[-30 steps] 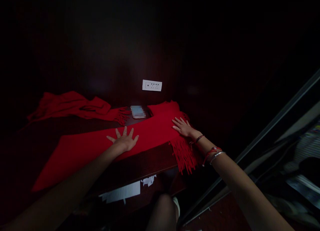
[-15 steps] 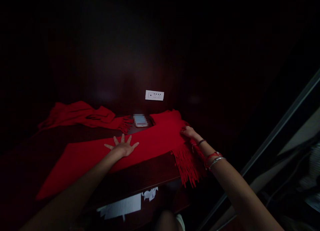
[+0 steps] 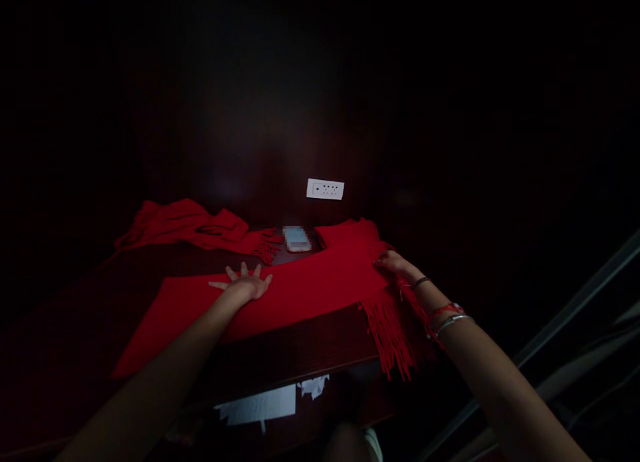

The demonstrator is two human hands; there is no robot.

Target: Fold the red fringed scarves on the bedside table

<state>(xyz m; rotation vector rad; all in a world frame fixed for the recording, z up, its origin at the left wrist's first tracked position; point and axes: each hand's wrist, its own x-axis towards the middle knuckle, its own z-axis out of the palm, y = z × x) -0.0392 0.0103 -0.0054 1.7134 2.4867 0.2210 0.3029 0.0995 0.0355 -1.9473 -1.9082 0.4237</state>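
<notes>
A red scarf (image 3: pixel 310 289) lies spread lengthwise along a dark wooden surface (image 3: pixel 295 345), its fringe hanging over the front edge at the right. My left hand (image 3: pixel 245 285) rests on its upper edge with the fingers spread. At the scarf's right end, my right hand (image 3: pixel 393 262) has its fingers bent together on the red cloth, pinching it near the folded part. A second red scarf (image 3: pixel 195 229) with a fringe lies loosely crumpled behind, to the left. Between the two sits a phone (image 3: pixel 297 239) with a blurred screen.
A white power socket (image 3: pixel 325 189) is on the dark wall behind. Below the surface, printed paper (image 3: pixel 263 405) and a crumpled white paper (image 3: pixel 314 386) lie on a lower shelf. A pale metal strip (image 3: pixel 580 299) runs diagonally at the right. My knee shows at the bottom.
My right hand has gone from lying flat with fingers spread to fingers bent on the scarf's right end. My left hand stays spread on the scarf. The view has shifted.
</notes>
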